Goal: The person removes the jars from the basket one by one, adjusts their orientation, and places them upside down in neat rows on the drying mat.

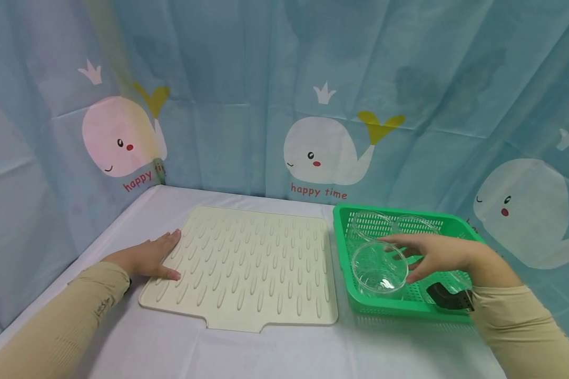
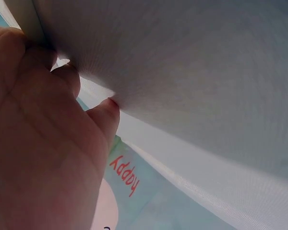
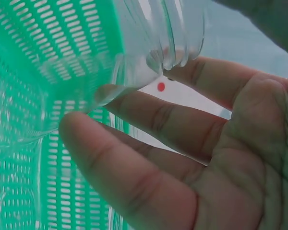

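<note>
A cream drying mat point(image 1: 246, 263) with rows of raised oval ridges and a front tab lies flat. My left hand point(image 1: 153, 256) rests on its left edge, fingers extended, as the head view shows; the left wrist view gives the hand point(image 2: 48, 129) close up, with the fingertips partly in shadow. Over the front left of a green basket point(image 1: 389, 303), my right hand point(image 1: 436, 252) holds a clear round container point(image 1: 379, 267) by its right side. In the right wrist view, fingers and thumb lie about the clear, ridged container point(image 3: 139, 52).
More clear round containers, such as one at the back left point(image 1: 372, 223), are inside the slotted basket. White cloth point(image 1: 246, 352) covers the table. A blue curtain point(image 1: 246, 105) with printed whales hangs behind and at the sides.
</note>
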{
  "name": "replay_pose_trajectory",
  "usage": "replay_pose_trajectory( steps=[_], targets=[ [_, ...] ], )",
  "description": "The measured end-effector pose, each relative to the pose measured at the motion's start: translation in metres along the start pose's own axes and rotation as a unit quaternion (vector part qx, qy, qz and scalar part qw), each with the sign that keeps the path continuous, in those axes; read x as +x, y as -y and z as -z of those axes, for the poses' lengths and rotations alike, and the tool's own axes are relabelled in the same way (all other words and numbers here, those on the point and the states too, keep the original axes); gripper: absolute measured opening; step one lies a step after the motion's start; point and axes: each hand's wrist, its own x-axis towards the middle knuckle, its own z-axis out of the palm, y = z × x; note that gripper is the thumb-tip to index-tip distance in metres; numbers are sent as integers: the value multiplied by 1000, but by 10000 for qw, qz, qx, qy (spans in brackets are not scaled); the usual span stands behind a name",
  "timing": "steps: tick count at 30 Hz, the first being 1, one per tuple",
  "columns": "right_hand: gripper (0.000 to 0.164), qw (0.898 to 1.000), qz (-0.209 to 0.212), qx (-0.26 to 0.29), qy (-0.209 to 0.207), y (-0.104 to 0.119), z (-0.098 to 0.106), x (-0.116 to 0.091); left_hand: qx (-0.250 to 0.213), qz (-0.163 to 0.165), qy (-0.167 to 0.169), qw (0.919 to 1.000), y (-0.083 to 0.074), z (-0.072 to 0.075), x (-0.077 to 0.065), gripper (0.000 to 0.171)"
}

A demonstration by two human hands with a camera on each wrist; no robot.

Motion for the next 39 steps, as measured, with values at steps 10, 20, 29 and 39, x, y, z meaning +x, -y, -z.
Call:
replay_pose_trajectory(
  steps=[10,20,29,39],
  targets=[
    [91,9996,-138,-232,52,-2,-3,6,-4,-56,-41,10000,1,-1,-1,130],
    [94,9995,6,-217,214,-4,-1,10,-33,-10,-69,10000,1,-1,-1,130],
    [100,9987,221,-204,406,-11,-4,17,-29,35,-50,10000,1,-2,0,131],
    [95,9984,446,-308,147,-13,-6,16,-3,53,-32,10000,-1,0,-1,131]
  ],
)
